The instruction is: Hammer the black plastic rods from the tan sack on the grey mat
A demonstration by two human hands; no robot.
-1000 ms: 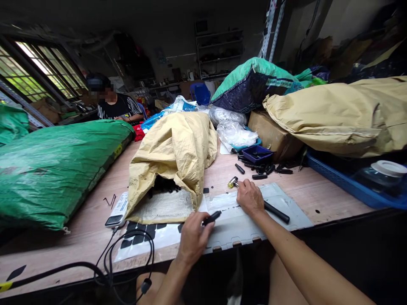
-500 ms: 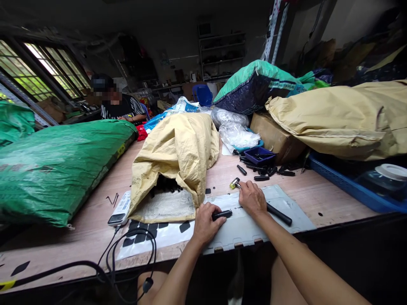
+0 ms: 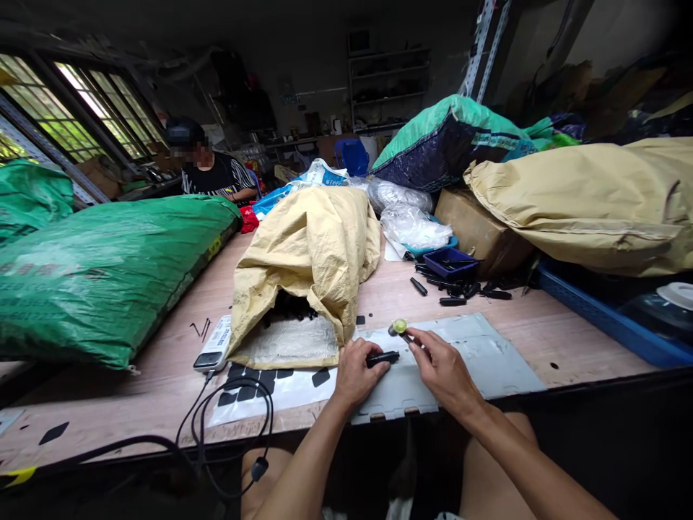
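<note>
My left hand (image 3: 358, 372) rests at the near edge of the bench, closed around a short black cylindrical piece (image 3: 383, 357) that lies over a grey board (image 3: 487, 354). To its right, my right hand (image 3: 445, 365) grips a small hammer near its head (image 3: 399, 327), which is part metal and part yellowish. The hammer's handle is mostly hidden by that hand. Left of my hands, a tan sack (image 3: 314, 253) lies with its mouth towards me and dark pieces inside. Black squarish stickers (image 3: 258, 385) sit on a white sheet under its edge.
Black pieces (image 3: 452, 301) lie loose around a small purple tray (image 3: 452, 263). A blue basket (image 3: 600, 321) stands at right, a green sack (image 3: 108, 274) at left. A power bank (image 3: 214, 347) trails a looped cable (image 3: 232, 383). A person (image 3: 214, 170) sits beyond.
My right hand has turned and shifted on the hammer, and the hammer's head has tilted. The black handle that showed beside my wrist is now hidden. My left hand still holds the black piece.
</note>
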